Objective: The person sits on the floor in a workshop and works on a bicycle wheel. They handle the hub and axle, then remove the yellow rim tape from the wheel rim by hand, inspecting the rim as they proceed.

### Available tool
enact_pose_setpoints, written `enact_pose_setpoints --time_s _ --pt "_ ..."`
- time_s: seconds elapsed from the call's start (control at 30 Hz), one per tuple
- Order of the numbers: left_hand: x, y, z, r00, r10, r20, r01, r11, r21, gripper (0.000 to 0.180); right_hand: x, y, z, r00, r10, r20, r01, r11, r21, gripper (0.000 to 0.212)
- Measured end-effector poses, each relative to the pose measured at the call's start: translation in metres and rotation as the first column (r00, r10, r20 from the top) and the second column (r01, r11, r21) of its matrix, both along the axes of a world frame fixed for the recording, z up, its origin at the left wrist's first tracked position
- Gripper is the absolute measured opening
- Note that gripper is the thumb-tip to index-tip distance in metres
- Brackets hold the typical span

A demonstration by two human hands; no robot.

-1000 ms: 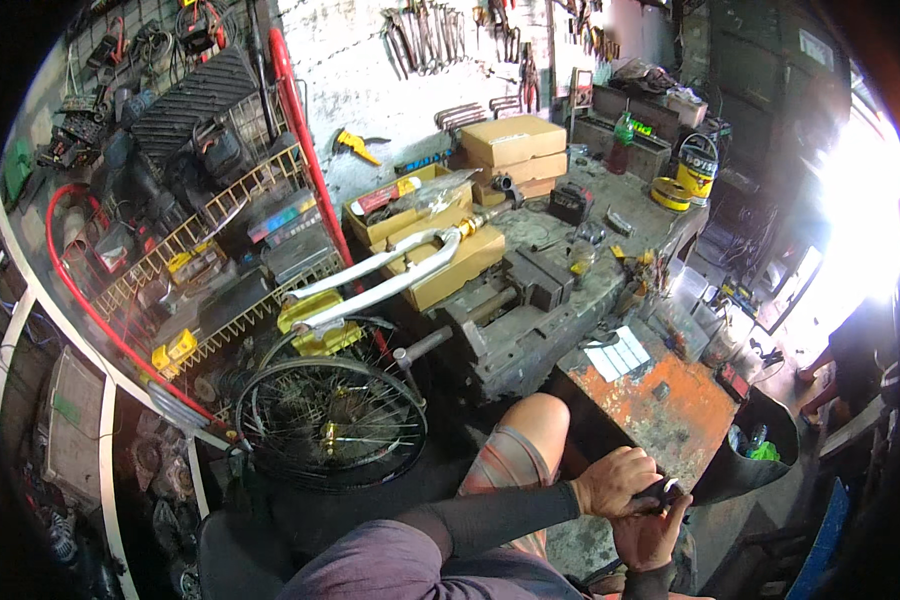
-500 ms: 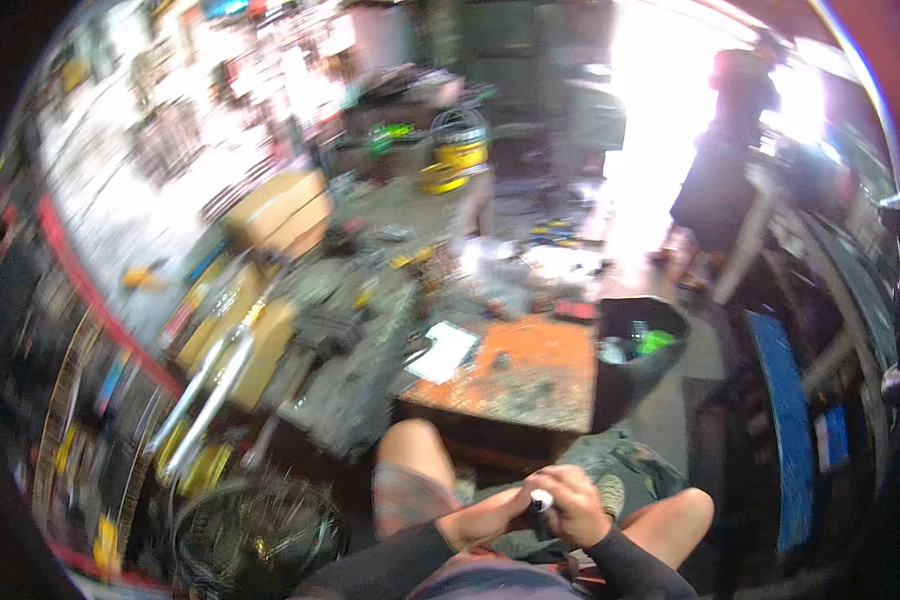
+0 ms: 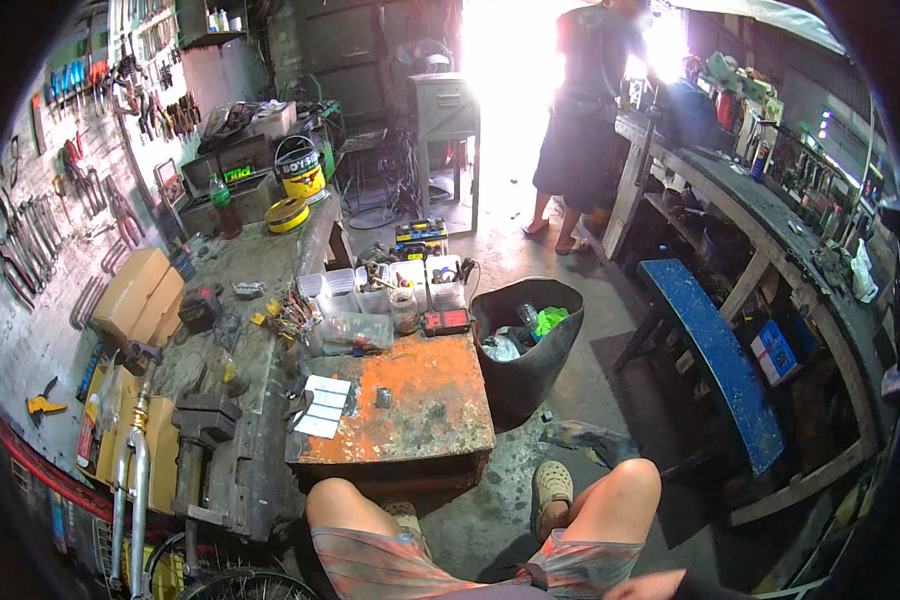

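Observation:
At the lower edge, part of my right hand [image 3: 648,586] shows beside my right thigh, with a dark sleeve behind it. Most of its fingers are cut off by the picture's edge, so I cannot see whether it holds anything. My left hand is out of sight. A dark strap-like piece [image 3: 536,575] lies at my lap, between my thighs and left of the right hand. Ahead of my knees stands a low orange, worn box-like table [image 3: 425,395]. White paper [image 3: 322,407] and a small dark block [image 3: 383,398] lie on it.
Clear plastic bins [image 3: 355,290] and a red case [image 3: 446,321] stand at the table's back. Beside it is a black waste bin [image 3: 530,375]. A workbench with a vise [image 3: 206,420] is left, a blue bench [image 3: 715,360] right. A person [image 3: 585,110] stands near the bright doorway.
My view has swung right and steadied. My hands, earlier clasped around a dark thing with a pale round end, have come apart; the left has left the view, the right sits lower right.

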State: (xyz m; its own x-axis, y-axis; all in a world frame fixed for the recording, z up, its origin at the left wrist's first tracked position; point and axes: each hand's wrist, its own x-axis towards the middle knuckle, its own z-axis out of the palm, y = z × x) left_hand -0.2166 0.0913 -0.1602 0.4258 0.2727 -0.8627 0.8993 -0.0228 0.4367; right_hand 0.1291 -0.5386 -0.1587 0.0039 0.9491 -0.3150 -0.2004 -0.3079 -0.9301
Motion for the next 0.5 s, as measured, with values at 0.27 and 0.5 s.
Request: enact_pose_setpoints --time_s 0.27,0.5 --pt "0.009 -0.014 -0.021 0.998 0.056 -0.007 -0.056 0.996 0.063 0.037 0.008 -0.032 0.020 0.931 -0.347 0.108 0.350 0.773 -0.529 0.028" --pt "-0.023 -0.042 -0.027 0.998 0.054 -0.029 -0.052 0.997 0.061 0.036 0.078 -0.041 0.030 0.848 -0.355 0.393 0.530 0.584 -0.615 0.023"
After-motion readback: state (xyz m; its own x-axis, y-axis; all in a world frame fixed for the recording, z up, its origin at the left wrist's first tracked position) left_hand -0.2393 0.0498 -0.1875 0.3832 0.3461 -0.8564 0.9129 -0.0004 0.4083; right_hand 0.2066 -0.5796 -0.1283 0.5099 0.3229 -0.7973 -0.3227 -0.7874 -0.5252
